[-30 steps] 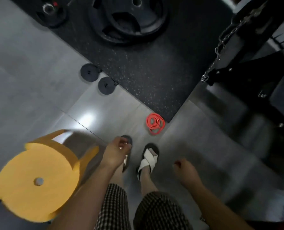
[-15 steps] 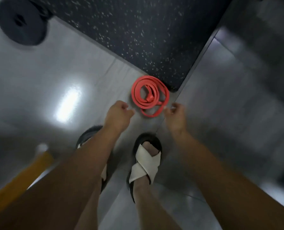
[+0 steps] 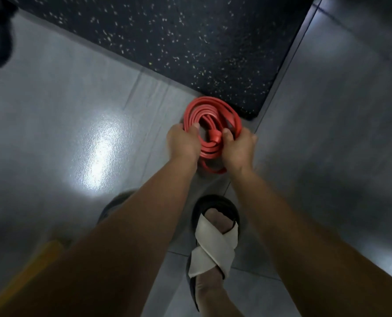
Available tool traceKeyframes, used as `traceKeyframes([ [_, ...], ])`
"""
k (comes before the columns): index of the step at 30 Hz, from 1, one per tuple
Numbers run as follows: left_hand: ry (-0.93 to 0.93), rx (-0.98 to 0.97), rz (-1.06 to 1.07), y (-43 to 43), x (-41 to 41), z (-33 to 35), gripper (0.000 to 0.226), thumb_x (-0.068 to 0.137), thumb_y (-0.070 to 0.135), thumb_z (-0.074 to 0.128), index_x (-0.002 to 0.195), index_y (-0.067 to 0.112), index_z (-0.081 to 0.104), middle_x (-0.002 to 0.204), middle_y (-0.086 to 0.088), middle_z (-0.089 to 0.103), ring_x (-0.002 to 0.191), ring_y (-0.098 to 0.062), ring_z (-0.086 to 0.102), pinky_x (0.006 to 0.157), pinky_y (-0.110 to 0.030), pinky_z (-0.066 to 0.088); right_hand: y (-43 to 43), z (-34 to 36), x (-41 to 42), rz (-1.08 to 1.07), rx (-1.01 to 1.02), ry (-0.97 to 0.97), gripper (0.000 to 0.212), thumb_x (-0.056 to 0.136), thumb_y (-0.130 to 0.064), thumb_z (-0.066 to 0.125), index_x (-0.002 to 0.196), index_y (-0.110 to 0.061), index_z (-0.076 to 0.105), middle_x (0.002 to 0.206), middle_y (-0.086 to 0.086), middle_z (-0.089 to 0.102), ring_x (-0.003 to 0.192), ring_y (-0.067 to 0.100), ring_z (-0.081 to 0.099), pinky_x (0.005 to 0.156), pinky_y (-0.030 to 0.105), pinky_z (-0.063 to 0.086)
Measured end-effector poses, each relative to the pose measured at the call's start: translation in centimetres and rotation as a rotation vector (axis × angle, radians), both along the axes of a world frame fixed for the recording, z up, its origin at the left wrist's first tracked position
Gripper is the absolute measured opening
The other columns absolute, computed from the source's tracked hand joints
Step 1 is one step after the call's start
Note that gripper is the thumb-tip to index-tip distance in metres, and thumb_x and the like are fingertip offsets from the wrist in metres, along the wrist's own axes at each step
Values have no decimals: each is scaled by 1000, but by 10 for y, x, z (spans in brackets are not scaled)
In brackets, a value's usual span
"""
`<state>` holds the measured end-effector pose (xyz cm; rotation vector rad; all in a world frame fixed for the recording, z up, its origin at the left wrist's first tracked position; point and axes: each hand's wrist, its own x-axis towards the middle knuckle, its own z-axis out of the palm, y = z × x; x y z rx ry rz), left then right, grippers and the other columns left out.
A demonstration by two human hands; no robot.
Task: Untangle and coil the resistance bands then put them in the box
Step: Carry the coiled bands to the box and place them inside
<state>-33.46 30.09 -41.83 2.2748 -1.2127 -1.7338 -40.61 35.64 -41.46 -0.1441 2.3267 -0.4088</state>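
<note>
Resistance band (image 3: 209,115) coil, head view: left grip (image 3: 183,143) and right grip (image 3: 237,148) both clenched on it, mat corner (image 3: 247,106) just beyond. Knot (image 3: 214,137) sits between your grips; pulling apart likely tightens it. Loose loop (image 3: 213,170) under your wrists may spill.

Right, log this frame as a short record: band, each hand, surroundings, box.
band: red resistance band, coiled, with a knot-like wrap near its middle
left hand: grips the coil's left side
right hand: grips the coil's right side, thumb beside the wrap
location: on or just above the grey tiled floor, at the corner of the black speckled mat
foot: white cross-strap sandal below the hands
box: not in view
</note>
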Motion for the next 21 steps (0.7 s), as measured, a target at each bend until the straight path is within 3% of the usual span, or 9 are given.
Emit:
traceKeyframes([
  [6,221,136,297,4,-4,3,25,96,13,46,112,-4,54,77,-5,59,68,-14,58,62,-23,49,2,0,2,-29,-52,-2,31,95,-20,48,117,2,49,126,20,41,116,32,44,99,33,34],
  [9,291,216,397,4,-5,6,25,97,12,46,118,0,51,78,-3,59,70,-13,60,60,-21,51,6,0,0,-108,-148,-52,19,94,-20,49,107,-6,49,108,11,54,103,25,53,91,35,44],
  [12,329,256,443,3,-4,8,24,98,12,43,119,3,49,84,-5,60,76,-15,62,59,-22,51,6,5,0,-204,-267,-153,15,93,-22,52,100,-9,47,88,-1,56,87,15,57,72,23,47],
  [14,373,279,464,1,-1,10,23,98,12,43,118,4,50,87,-7,62,75,-16,64,55,-21,54,6,6,0,-238,-336,-238,26,93,-24,53,107,-1,53,96,8,64,89,18,63,76,23,51],
  [16,415,305,477,1,4,12,18,96,12,47,113,8,51,90,-7,64,75,-16,66,58,-23,56,5,7,3,-240,-387,-307,32,93,-23,53,114,1,55,106,18,66,97,26,65,87,35,54],
  [18,451,325,488,-1,13,14,18,92,12,54,110,12,52,94,-8,65,79,-18,66,64,-27,56,3,11,5,-249,-420,-337,28,94,-17,51,113,3,56,106,22,65,99,30,64,90,38,52],
  [21,514,317,503,-1,26,24,30,84,5,64,109,12,50,96,-7,65,81,-16,66,61,-23,55,1,22,11,-220,-470,-368,24,94,-12,50,110,4,58,104,23,65,98,32,64,90,39,52],
])
